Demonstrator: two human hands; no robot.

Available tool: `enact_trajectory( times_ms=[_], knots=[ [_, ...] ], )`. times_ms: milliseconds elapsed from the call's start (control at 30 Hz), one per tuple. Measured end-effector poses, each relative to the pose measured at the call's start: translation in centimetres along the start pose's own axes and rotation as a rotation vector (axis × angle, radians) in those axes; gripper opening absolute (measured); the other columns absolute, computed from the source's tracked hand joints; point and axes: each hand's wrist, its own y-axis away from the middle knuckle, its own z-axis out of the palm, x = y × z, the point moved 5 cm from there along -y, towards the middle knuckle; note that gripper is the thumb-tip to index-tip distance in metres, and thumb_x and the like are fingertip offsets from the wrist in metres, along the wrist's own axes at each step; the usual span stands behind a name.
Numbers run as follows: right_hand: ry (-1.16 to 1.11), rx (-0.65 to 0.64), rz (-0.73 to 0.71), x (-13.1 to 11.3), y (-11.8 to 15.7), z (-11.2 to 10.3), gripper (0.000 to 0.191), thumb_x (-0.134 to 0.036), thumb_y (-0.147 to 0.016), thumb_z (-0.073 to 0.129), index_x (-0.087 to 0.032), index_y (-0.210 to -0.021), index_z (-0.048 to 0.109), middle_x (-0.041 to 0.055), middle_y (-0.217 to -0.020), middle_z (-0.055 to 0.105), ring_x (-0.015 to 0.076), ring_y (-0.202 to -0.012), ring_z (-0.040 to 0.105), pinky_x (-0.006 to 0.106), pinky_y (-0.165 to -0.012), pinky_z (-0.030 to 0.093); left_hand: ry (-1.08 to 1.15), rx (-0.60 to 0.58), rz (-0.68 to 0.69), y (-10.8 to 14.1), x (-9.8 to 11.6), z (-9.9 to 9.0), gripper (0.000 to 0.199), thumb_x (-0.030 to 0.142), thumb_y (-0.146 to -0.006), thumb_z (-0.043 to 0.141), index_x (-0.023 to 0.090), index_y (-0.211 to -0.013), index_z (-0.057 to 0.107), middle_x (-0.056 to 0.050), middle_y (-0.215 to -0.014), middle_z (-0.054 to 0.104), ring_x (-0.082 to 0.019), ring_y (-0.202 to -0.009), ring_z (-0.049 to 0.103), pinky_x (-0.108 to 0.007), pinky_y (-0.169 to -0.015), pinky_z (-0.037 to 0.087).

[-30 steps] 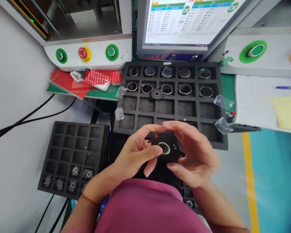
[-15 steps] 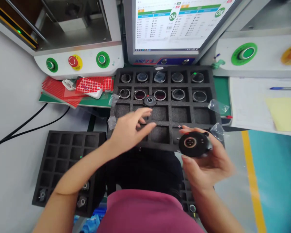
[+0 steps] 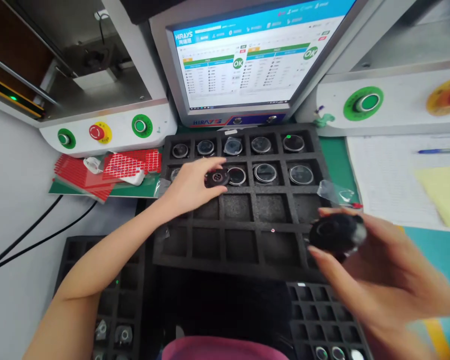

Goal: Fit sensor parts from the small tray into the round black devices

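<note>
- Both hands were at work over a black foam tray [image 3: 243,220]: the left hand [image 3: 189,186] reached forward and pinched a small round black part [image 3: 216,177] at the tray's second row, and the right hand [image 3: 363,270] gripped a larger black disc [image 3: 335,234] by its rim, in the air just off the tray's right front corner.
- The small part showed a pale ring with dots on its upper face; the disc was dark, rounded and blurred, so its face could not be read.
- The tray's back row held five round glass-faced pieces, one in each cell, and the second row held more, among them a ringed piece [image 3: 265,173] and another [image 3: 300,175] to its right; the two front rows of cells lay bare.
- A second foam tray [image 3: 108,305] sat low on the left with a few small parts in its nearest cells, partly hidden by the left forearm.
- A third, finer-celled tray [image 3: 322,320] lay at the lower right with round pieces along its front edge.
- A monitor [image 3: 243,65] stood just behind the main tray, a red sheet stack [image 3: 108,170] to its left, and papers [image 3: 397,175] to its right; a clear plastic scrap [image 3: 332,191] rested on the tray's right edge.
</note>
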Motion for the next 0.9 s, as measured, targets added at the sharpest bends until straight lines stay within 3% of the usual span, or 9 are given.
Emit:
enact_trajectory(
  times_ms=[67, 133, 300, 400, 500, 633, 733, 833, 900],
  knots=[
    [0.238, -0.085, -0.259, 0.0, -3.1, 0.5, 0.058, -0.03, -0.08, 0.084, -0.031, -0.135, 0.065, 0.0035, -0.097, 0.078, 0.0231, -0.077, 0.075, 0.036, -0.068, 0.062, 0.28, 0.04, -0.063, -0.9, -0.9, -1.4, 0.062, 0.02, -0.075, 0.083, 0.013, -0.134, 0.066, -0.014, -0.126, 0.073, -0.027, -0.114, 0.071, -0.04, -0.096, 0.061],
    [0.321, -0.183, -0.371, 1.1, -6.2, 1.9, 0.044, -0.031, -0.089, 0.075, -0.026, -0.131, 0.064, 0.0041, -0.094, 0.077, 0.0202, -0.079, 0.075, 0.03, -0.068, 0.061, 0.5, 0.061, -0.099, -2.1, -1.6, -2.2, 0.061, 0.023, -0.072, 0.083, 0.012, -0.13, 0.068, -0.013, -0.127, 0.073, -0.027, -0.115, 0.072, -0.042, -0.102, 0.058],
    [0.487, -0.638, -0.246, 5.8, -11.9, 8.0, 0.039, -0.036, -0.089, 0.066, -0.016, -0.122, 0.067, 0.0095, -0.098, 0.077, 0.0274, -0.091, 0.075, 0.036, -0.072, 0.058, 0.719, 0.094, -0.057, -6.3, -2.6, -0.8, 0.049, 0.026, -0.068, 0.084, 0.012, -0.112, 0.068, -0.01, -0.118, 0.073, -0.026, -0.113, 0.072, -0.046, -0.111, 0.052],
    [0.587, -0.847, -0.24, 7.0, -12.9, 10.8, 0.043, -0.035, -0.084, 0.068, -0.016, -0.123, 0.07, 0.0118, -0.108, 0.076, 0.0312, -0.093, 0.074, 0.035, -0.063, 0.05, 0.767, 0.041, 0.0, -8.0, -3.6, 1.1, 0.046, 0.025, -0.066, 0.084, 0.015, -0.105, 0.061, -0.008, -0.114, 0.071, -0.024, -0.11, 0.072, -0.046, -0.108, 0.053],
    [0.618, -0.973, -0.271, 7.4, -13.0, 12.2, 0.046, -0.036, -0.081, 0.066, -0.02, -0.124, 0.07, 0.0088, -0.115, 0.075, 0.0272, -0.087, 0.072, 0.032, -0.058, 0.043, 0.69, -0.051, 0.055, -8.3, -4.3, 1.8, 0.045, 0.026, -0.067, 0.084, 0.017, -0.102, 0.056, -0.01, -0.114, 0.07, -0.025, -0.11, 0.072, -0.047, -0.106, 0.054],
    [0.61, -1.014, -0.241, 7.9, -12.9, 13.0, 0.047, -0.036, -0.081, 0.063, -0.02, -0.125, 0.069, 0.0074, -0.118, 0.072, 0.0211, -0.075, 0.067, 0.031, -0.058, 0.041, 0.436, -0.115, 0.143, -7.1, -4.4, 0.6, 0.039, 0.027, -0.074, 0.082, 0.019, -0.097, 0.052, -0.015, -0.123, 0.072, -0.029, -0.127, 0.066, -0.051, -0.116, 0.046],
    [0.563, -0.998, -0.226, 7.9, -12.8, 13.0, 0.052, -0.039, -0.08, 0.066, -0.019, -0.128, 0.067, 0.0097, -0.123, 0.07, 0.0216, -0.077, 0.066, 0.033, -0.06, 0.045, 0.269, -0.17, 0.168, -5.9, -4.2, -0.1, 0.035, 0.018, -0.077, 0.075, 0.02, -0.104, 0.052, -0.015, -0.131, 0.072, -0.028, -0.134, 0.063, -0.051, -0.119, 0.044],
    [0.453, -0.961, -0.234, 8.2, -12.8, 10.8, 0.047, -0.038, -0.084, 0.065, -0.017, -0.126, 0.068, 0.0124, -0.119, 0.07, 0.0228, -0.082, 0.067, 0.035, -0.066, 0.05, 0.113, -0.188, 0.212, -4.8, -4.0, -1.7, 0.048, 0.015, -0.076, 0.072, 0.02, -0.12, 0.056, -0.013, -0.141, 0.068, -0.027, -0.135, 0.062, -0.048, -0.118, 0.046],
    [0.418, -0.895, -0.232, 9.3, -13.4, 7.6, 0.031, -0.035, -0.093, 0.056, -0.019, -0.115, 0.072, 0.0119, -0.104, 0.072, 0.0209, -0.078, 0.067, 0.035, -0.068, 0.052, -0.031, -0.091, 0.196, -4.2, -4.7, -4.5, 0.05, 0.021, -0.076, 0.075, 0.021, -0.124, 0.061, -0.01, -0.141, 0.068, -0.026, -0.134, 0.063, -0.045, -0.117, 0.046]
  ],
)
